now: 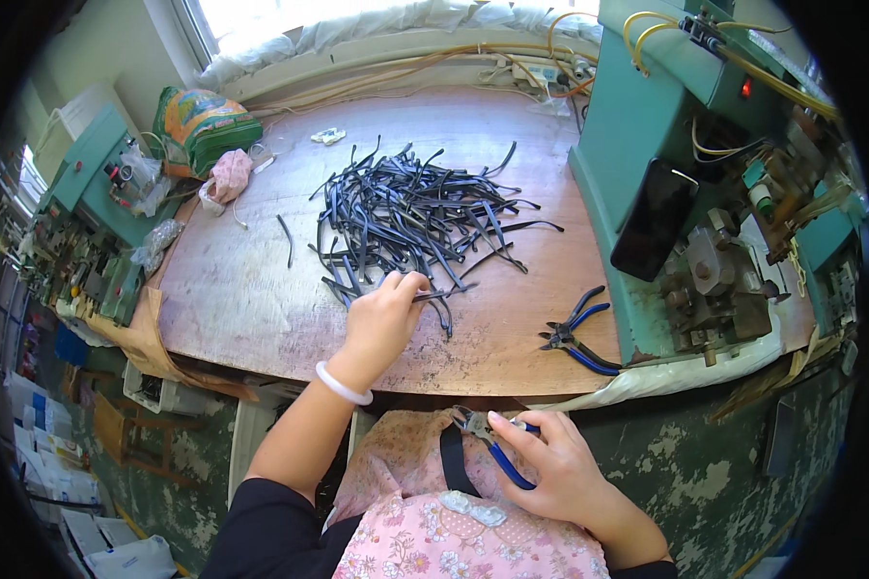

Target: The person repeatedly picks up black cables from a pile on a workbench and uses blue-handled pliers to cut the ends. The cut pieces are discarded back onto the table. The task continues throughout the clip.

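Observation:
A heap of dark eyeglass temple arms (396, 207) lies in the middle of the wooden table. At its near edge, my left hand (381, 318) is closed, fingertips pinching one dark temple arm (441, 292) that points to the right. My right hand (560, 473) is low over my lap, wrapped round a pair of blue-handled cutting pliers (480, 427). Their jaws point up and left, above the pink floral apron (473, 545). A second pair of blue-handled pliers (579, 333) rests on the table to the right, handles spread.
Green machines stand on the right (603, 183) and left (101, 183). A black phone (655, 220) leans on the right one. One loose temple arm (286, 241) lies left of the heap. A pink cloth bundle (230, 176) and a green bag (198, 125) sit at the far left.

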Tool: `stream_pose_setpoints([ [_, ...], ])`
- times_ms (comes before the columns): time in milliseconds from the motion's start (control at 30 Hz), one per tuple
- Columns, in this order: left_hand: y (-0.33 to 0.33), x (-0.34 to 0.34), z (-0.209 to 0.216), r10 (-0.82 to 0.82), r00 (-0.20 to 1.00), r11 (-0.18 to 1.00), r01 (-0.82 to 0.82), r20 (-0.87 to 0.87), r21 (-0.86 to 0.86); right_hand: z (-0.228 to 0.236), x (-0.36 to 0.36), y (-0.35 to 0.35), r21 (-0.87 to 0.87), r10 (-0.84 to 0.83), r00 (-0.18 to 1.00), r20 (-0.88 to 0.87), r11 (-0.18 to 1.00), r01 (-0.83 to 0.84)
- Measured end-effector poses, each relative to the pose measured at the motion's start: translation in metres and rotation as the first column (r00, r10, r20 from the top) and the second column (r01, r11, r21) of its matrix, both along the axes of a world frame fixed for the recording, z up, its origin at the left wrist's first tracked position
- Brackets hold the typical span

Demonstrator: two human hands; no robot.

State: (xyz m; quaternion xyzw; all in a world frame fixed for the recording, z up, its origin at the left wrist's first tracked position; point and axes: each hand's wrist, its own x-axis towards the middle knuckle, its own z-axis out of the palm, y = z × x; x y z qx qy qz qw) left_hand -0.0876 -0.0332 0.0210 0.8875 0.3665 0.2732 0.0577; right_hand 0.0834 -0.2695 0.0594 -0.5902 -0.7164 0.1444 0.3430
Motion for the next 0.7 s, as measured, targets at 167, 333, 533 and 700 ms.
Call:
stream_pose_setpoints([
  [167,0.02,0.001,-0.026,-0.043,0.993,0.996,0.051,-0.106,0.073,-0.003,0.002,-0.003,0.0,0.007,1.0,-0.004,1.0,-0.007],
  [333,-0.025,-0.004,0.017,-0.191,0.868,0.954,0.274,0.459,-0.121,-0.004,0.002,0.001,-0.016,0.009,1.0,-0.011,1.0,-0.009],
  [533,-0.053,-0.005,0.031,0.213,0.608,0.554,0.57,0.765,-0.607,-0.005,0.003,0.004,-0.02,0.006,1.0,-0.004,1.0,-0.006],
  [700,-0.053,-0.02,0.025,0.267,0.571,0.064,0.794,0.777,-0.605,-0.003,0.004,0.004,-0.009,-0.011,0.999,0.039,1.0,0.011],
])
